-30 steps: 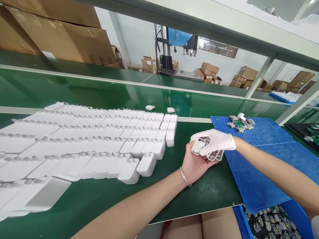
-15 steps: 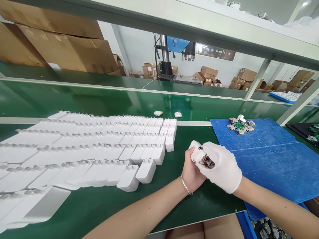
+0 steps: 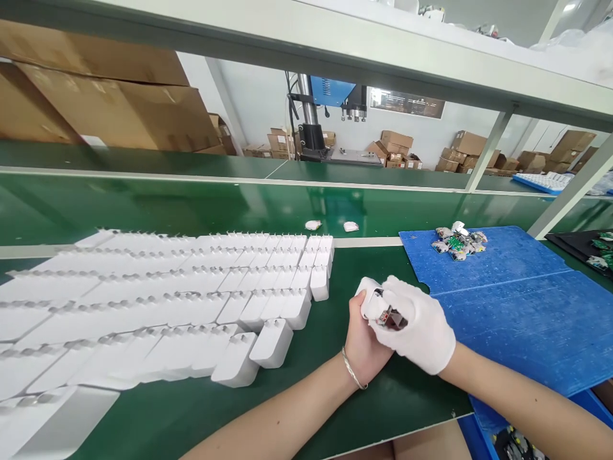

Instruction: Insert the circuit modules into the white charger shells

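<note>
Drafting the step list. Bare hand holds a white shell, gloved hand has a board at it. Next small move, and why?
Probably press the circuit board fully into the white shell: part of the board shows outside it, the left hand grips the shell, and the gloved right hand is closed over the board.

Open green bench [image 3: 364,262] runs between the white charger housings [image 3: 191,300], packed left, and the blue mat [image 3: 527,306], right; a circuit-board pile [image 3: 457,241] blocks the mat's far corner, 2 small white pieces [image 3: 313,225] sit beyond.
</note>
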A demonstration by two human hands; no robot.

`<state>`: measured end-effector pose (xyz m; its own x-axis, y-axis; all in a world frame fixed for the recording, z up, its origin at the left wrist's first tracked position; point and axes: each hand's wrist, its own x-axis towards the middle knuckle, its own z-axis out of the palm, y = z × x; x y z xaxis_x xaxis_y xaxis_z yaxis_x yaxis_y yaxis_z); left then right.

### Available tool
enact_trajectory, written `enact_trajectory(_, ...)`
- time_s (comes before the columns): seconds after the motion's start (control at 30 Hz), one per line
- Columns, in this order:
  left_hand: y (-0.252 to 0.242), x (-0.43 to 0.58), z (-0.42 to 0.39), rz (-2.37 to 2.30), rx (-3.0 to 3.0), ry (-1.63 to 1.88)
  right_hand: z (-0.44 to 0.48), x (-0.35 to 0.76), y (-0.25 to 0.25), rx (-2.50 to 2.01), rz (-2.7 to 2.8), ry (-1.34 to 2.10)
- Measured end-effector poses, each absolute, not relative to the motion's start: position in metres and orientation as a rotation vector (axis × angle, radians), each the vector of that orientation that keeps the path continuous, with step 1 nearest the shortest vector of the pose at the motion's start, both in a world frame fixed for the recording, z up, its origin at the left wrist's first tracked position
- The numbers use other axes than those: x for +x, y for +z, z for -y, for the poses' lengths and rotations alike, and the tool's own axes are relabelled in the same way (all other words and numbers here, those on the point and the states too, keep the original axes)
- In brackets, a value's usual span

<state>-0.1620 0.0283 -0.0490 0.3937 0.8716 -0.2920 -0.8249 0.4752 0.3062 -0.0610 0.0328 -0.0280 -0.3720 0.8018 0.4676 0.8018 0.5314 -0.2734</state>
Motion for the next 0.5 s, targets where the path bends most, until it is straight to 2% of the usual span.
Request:
enact_trajectory(0.13,-0.050,-0.161,-0.028,-0.380,0.241,1.091,-0.035,-0.057,0.003,-1.383,2.335,0.068)
enact_trajectory(0.3,-0.053,-0.161,-0.029,-0.397,0.257,1.077,-0.027,-0.059,-0.001,-1.573,2.200,0.004)
enact_trajectory(0.37,-0.053,-0.162,-0.029,-0.393,0.234,1.096,-0.031,-0.057,-0.002,-1.428,2.223,0.193)
enact_trajectory(0.5,-0.051,-0.162,-0.030,-0.381,0.242,1.100,-0.060,-0.043,0.014,-1.049,2.242,0.876)
